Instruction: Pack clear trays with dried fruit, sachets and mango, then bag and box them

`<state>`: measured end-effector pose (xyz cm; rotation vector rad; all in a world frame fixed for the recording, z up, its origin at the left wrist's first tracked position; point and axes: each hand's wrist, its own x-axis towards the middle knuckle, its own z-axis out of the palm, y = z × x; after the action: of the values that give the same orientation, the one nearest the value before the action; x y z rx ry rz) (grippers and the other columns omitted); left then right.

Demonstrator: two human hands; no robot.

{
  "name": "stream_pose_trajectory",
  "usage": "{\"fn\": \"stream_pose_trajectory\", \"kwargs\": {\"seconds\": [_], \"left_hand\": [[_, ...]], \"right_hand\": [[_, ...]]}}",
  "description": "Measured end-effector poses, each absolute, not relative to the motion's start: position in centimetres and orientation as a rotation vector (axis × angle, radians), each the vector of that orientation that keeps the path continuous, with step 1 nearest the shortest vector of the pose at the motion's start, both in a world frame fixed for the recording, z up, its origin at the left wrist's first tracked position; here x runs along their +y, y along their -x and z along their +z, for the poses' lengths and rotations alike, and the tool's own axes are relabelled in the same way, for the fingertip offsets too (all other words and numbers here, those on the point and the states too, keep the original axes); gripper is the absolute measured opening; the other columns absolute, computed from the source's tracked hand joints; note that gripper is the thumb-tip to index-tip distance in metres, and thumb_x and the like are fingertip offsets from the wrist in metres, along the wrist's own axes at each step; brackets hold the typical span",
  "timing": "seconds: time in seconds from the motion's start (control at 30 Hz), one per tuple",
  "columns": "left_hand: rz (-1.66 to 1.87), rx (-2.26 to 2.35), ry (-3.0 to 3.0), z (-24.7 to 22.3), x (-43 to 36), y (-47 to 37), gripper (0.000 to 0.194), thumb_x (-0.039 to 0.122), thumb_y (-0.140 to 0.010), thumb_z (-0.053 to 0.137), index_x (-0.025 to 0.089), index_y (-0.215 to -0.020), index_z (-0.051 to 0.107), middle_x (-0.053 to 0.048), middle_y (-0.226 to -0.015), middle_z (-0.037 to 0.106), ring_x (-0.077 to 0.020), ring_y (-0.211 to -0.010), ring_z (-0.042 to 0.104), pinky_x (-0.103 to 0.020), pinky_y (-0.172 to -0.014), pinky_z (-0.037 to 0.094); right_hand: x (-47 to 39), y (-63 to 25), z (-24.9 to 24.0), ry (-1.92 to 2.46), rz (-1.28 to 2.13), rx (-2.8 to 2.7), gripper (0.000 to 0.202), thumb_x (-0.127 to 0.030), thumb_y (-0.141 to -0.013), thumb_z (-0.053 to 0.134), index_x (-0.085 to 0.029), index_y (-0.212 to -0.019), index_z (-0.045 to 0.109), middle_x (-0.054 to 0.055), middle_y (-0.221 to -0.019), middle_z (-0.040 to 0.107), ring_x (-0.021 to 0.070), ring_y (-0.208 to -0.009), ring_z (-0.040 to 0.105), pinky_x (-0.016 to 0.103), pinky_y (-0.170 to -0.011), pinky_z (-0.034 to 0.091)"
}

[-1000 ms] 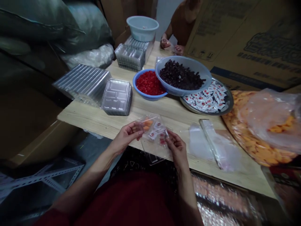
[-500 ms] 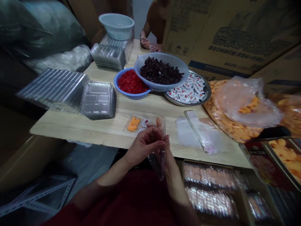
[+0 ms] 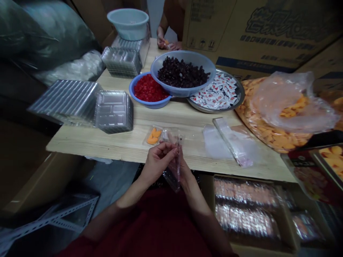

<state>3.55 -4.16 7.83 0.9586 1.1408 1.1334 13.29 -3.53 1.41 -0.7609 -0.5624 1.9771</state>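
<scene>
In front of my body, a clear plastic tray (image 3: 174, 176) stands tilted on edge between my hands. My right hand (image 3: 184, 169) is wrapped around its far side, with its fingers partly seen through the plastic. The fingers of my left hand (image 3: 158, 159) are closed in a pinch at the near edge of the tray; anything small inside that pinch is hidden. Just beyond the left hand, several orange oval pieces (image 3: 153, 136) lie in clear plastic on the table.
A blue basin of red pieces (image 3: 150, 89), a bowl of dark pieces (image 3: 184, 73) and a metal bowl of white packets (image 3: 219, 92) stand behind. Stacked trays (image 3: 114, 110) are left; clear bags (image 3: 227, 142) and orange pieces (image 3: 281, 132) right. Across the table, another person's hands (image 3: 167, 44) work.
My hands and the tray have shifted slightly left in view as the camera moved. White packets seen beside the orange pieces are now hidden behind my hand and the plastic.
</scene>
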Motion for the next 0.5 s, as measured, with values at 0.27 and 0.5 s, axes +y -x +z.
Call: {"fn": "stream_pose_trajectory", "kwargs": {"seconds": [0.27,0.5], "left_hand": [[1.028,1.307,-1.312,8.9,-4.1,-2.3,0.013,0.027,-0.088,0.065,0.016,-0.082,0.063,0.002,-0.071,0.056,-0.0088,-0.064,0.047,-0.02,-0.058,0.037],[1.141,1.331,-1.198,9.9,-3.8,1.0,0.019,0.034,-0.09,0.068,0.016,-0.087,0.064,0.002,-0.074,0.057,-0.0091,-0.066,0.049,-0.022,-0.063,0.04]], "right_hand": [[-4.2,-13.0,2.1,0.554,2.043,-0.573,0.078,-0.07,-0.069,0.078,-0.033,-0.136,0.063,0.006,-0.133,0.067,0.0296,-0.141,0.049,0.05,-0.109,0.049],[-2.5,-11.7,4.2,0.408,2.077,-0.573,0.071,-0.056,-0.081,0.069,-0.036,-0.147,0.051,0.004,-0.15,0.055,0.0281,-0.137,0.053,0.051,-0.111,0.046]]}}
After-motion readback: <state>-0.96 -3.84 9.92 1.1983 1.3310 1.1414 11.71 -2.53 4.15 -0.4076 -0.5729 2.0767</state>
